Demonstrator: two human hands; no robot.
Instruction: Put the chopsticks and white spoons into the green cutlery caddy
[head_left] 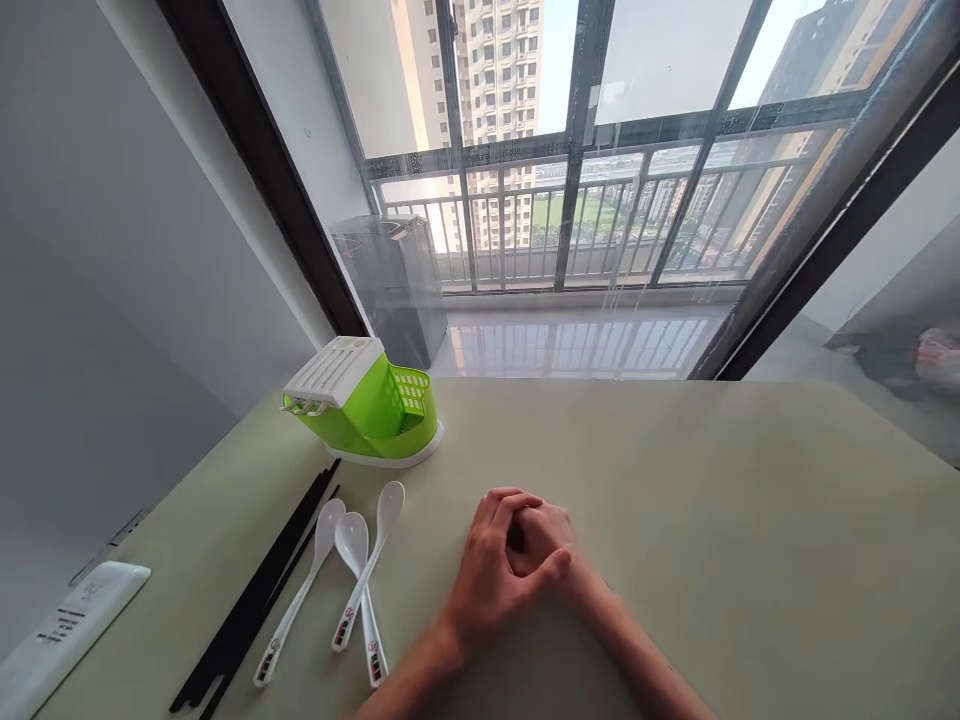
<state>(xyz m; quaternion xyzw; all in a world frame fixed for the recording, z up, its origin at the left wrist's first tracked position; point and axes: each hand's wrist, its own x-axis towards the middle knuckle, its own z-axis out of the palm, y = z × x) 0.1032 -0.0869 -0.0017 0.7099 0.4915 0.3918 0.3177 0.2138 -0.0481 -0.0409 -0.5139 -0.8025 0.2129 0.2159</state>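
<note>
1. left hand point(491, 565) curls around the right hand point(546, 530), clasping it; how closed the right is, i cannot tell.
2. neither holds an object; grasping one would need them parted.
3. left of them: three white soup spoons point(388, 508), two crossing, then black chopsticks point(262, 580); beyond, a green-and-white utensil caddy point(375, 405).
4. the worktop point(712, 520) extends rightward, its far edge ahead.

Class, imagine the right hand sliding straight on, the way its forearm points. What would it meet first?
The right hand would first meet the left hand, already wrapped against it. Beyond, the line seems to pass near the green and white rack, though depth is unclear.
</note>
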